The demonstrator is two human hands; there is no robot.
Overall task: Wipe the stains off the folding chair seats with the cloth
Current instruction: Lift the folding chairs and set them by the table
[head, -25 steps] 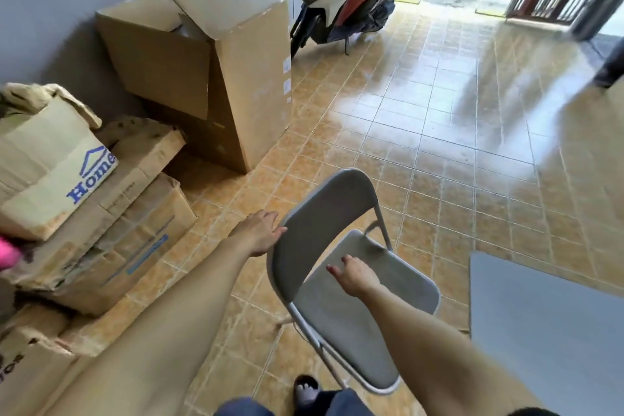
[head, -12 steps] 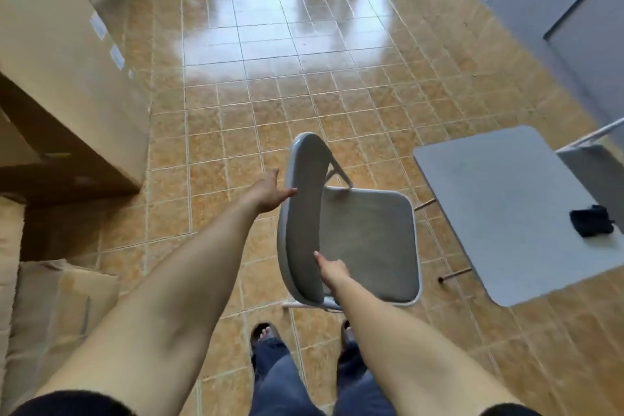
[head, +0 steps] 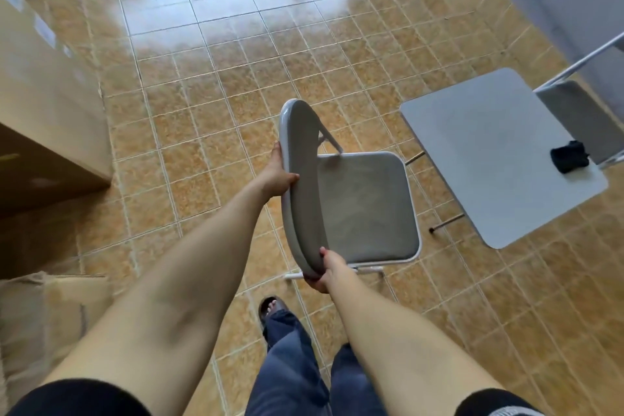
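Cardboard boxes (head: 47, 105) cut off at left; both hands clamped on a grey folding chair (head: 358, 206) over the tiled floor (head: 202, 105) — left hand (head: 277, 176) on the backrest's far side, right hand (head: 328, 272) at its lower edge. A dark cloth (head: 570, 156) lies on the second chair seat (head: 489, 159) — its stains indiscernible.

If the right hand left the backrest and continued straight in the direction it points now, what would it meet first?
Probably the grey seat of the folding chair: the right hand grips the backrest at its near end, pointing up and forward. Depth is unclear.
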